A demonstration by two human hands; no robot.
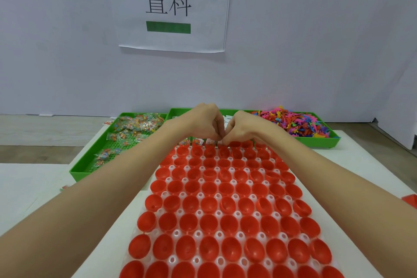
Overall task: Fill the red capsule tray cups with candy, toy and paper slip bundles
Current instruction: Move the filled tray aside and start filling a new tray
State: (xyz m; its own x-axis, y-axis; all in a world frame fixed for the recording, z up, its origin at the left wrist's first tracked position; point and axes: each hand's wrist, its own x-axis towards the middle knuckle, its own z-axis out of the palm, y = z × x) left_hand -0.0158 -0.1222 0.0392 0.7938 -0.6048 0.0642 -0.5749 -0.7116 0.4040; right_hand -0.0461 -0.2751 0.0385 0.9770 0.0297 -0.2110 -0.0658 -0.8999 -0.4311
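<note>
At the far edge of the white plastic tray of red hemispherical capsule cups, our left hand and right hand meet fingertip to fingertip, fingers curled down over the back row

- Both hands look pinched on something small at the point where they touch; what it is we cannot make out, the fingers hide it
- A few far-left cups in the back row hold small clear-wrapped speckled candy packets; every nearer row looks bare, so we judge the filling barely begun
- Supplies sit beyond the tray: green perforated plastic bin of wrapped candy to the left, green bin heaped with bright rubbery toy figures to the right, a middle green bin mostly hidden behind the hands, with what may be white paper slips in it

Handling, as we judge it:
- Candy packets: light, crinkly film, likely slick; pinch at the sealed end, not the belly
- Toy figures: soft, floppy, prone to tangling in the heap; lift one by a limb and shake it free
- Paper slips: near weightless, easily creased or blown; fold or trap against the candy before dropping
- Red cups: thin rigid shells resting loose in the tray; press lightly or they may tip out of their seats
</note>
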